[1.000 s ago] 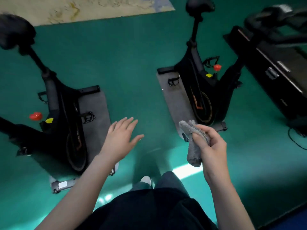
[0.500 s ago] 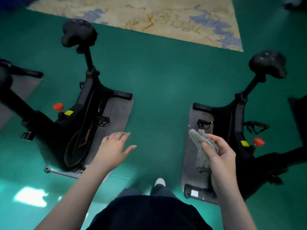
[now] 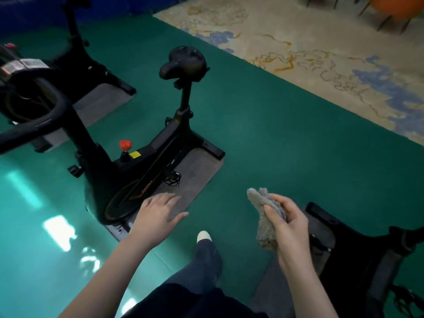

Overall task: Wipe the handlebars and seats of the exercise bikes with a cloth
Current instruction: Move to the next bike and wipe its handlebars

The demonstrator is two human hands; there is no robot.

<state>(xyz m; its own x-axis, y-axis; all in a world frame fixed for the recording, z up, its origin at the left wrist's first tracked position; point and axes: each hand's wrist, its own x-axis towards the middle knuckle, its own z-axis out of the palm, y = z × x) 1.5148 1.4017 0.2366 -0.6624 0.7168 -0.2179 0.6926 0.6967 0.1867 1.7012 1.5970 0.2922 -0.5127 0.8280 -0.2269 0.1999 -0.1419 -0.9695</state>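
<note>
My right hand (image 3: 288,222) gripped the bunched grey cloth (image 3: 263,216) in the air above the green floor (image 3: 275,145). My left hand (image 3: 158,216) hovered spread and empty near the bike's (image 3: 142,166) mat (image 3: 195,173) corner.

A gym: black exercise bikes (image 3: 146,161) on grey mats (image 3: 195,173) over green flooring (image 3: 286,145).

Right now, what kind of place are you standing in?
Most likely a gym or indoor cycling room. Black exercise bikes stand on grey mats over a green floor. The nearest one shows its saddle and handlebars.
</note>
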